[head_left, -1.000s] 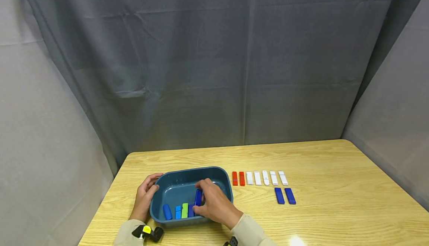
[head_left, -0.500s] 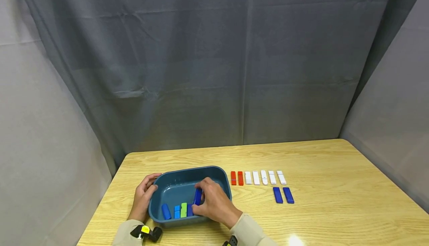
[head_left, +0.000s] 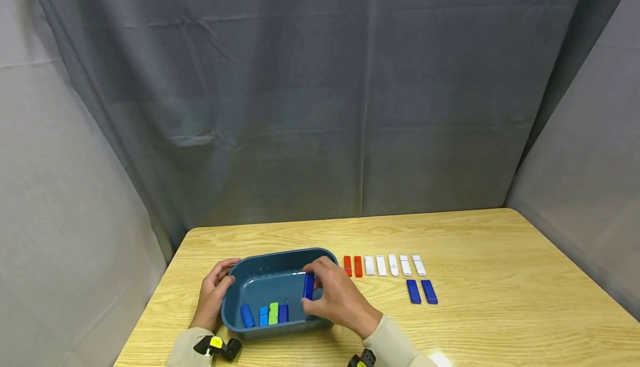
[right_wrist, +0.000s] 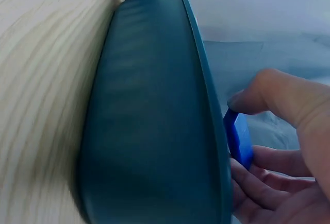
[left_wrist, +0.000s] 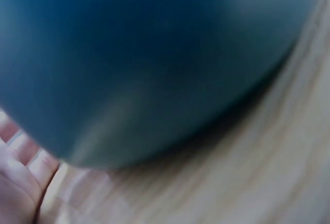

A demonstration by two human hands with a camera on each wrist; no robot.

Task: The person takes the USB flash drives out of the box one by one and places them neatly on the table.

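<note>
A dark blue stick, which looks like a USB flash drive (head_left: 309, 286), is pinched upright between thumb and fingers of my right hand (head_left: 340, 296). That hand is over the right side of a dark teal plastic basin (head_left: 280, 331). My left hand (head_left: 212, 292) rests against the basin's left end, thumb and fingers touching the rim. Along the basin's near side lie a blue flash drive (head_left: 247, 316), a light blue one (head_left: 263, 316), a green one (head_left: 273, 313) and another dark blue one (head_left: 283, 313). The right wrist view shows the pinched flash drive (right_wrist: 240, 139) beyond the basin's rim.
Right of the basin, red flash drives (head_left: 358, 266) and several white ones (head_left: 393, 265) form a row on the wooden table (head_left: 480, 278). Two dark blue ones (head_left: 414, 291) lie in front of the row's right end. A grey curtain (head_left: 300, 134) hangs behind.
My right hand has lifted the dark blue flash drive from beside the others and moved it up and to the right. My left hand stays at the basin's left end.
</note>
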